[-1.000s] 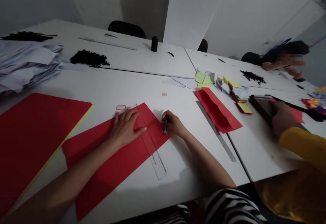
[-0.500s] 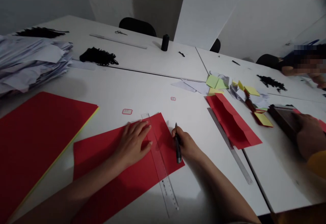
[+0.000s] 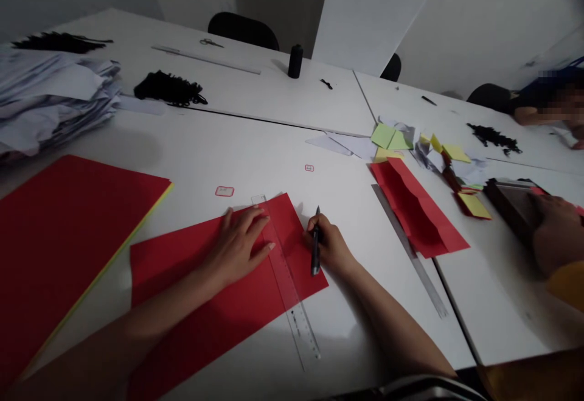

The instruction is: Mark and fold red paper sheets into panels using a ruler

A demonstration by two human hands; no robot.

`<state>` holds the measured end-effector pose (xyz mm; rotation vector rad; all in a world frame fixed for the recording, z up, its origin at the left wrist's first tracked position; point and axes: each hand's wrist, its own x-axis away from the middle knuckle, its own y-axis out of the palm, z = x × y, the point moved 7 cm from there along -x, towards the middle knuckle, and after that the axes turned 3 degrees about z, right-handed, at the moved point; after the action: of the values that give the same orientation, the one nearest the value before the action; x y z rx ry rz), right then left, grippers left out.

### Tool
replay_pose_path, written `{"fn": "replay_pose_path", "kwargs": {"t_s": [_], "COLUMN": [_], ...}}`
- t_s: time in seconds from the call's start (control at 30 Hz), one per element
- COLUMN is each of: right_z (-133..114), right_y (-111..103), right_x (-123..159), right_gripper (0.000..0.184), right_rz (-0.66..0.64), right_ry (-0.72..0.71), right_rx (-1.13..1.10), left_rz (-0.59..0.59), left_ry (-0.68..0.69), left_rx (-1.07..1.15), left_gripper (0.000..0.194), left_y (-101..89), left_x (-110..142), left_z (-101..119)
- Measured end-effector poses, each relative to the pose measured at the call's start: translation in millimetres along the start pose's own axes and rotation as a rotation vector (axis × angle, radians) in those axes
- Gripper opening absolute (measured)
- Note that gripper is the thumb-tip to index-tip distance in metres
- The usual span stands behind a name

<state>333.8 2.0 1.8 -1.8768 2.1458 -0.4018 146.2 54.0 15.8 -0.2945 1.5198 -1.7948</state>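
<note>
My left hand (image 3: 239, 244) lies flat, fingers spread, on a red paper sheet (image 3: 205, 297) and presses down a clear plastic ruler (image 3: 292, 303) that crosses the sheet's right end. My right hand (image 3: 329, 247) grips a dark pen (image 3: 316, 250), held along the ruler's right side over the red sheet's edge. Both rest on the white table (image 3: 228, 145).
A large red sheet stack (image 3: 59, 237) lies at left, white paper pile (image 3: 50, 103) behind it. A folded red paper (image 3: 417, 209), metal ruler (image 3: 408, 249) and yellow-green notes (image 3: 392, 139) lie at right. Another person's hand (image 3: 554, 233) rests on a dark box (image 3: 511, 203). A black spool (image 3: 295, 61) stands at the back.
My right hand has turned the pen from tip-down to lying along the ruler, sliding down the sheet's right end. My left hand stays on the ruler. The view shifted.
</note>
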Motion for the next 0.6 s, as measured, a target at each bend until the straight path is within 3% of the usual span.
{"fn": "replay_pose_path", "kwargs": {"t_s": [0.17,0.3,0.47,0.6], "right_z": [-6,-8,-8,-7], "right_y": [-8,-17,-24,-26], "right_x": [2,6,4,0], "right_gripper": [0.014,0.019,0.008,0.011], "right_rz": [0.088,0.142,0.153,0.168], "right_ry": [-0.085,-0.160,-0.164,-0.168], "right_rx": [0.012,0.063,0.085,0.094], "left_rz": [-0.023,-0.079,-0.094,-0.075], "left_ry": [0.054,0.023,-0.017,-0.016], "left_rx": [0.029,0.065,0.097,0.119], "left_gripper": [0.049,0.048,0.049,0.048], "left_y": [2.0,7.1,9.0,9.3], "left_x": [-17,-30,-25,-20], "left_z": [0,2,12,14]}}
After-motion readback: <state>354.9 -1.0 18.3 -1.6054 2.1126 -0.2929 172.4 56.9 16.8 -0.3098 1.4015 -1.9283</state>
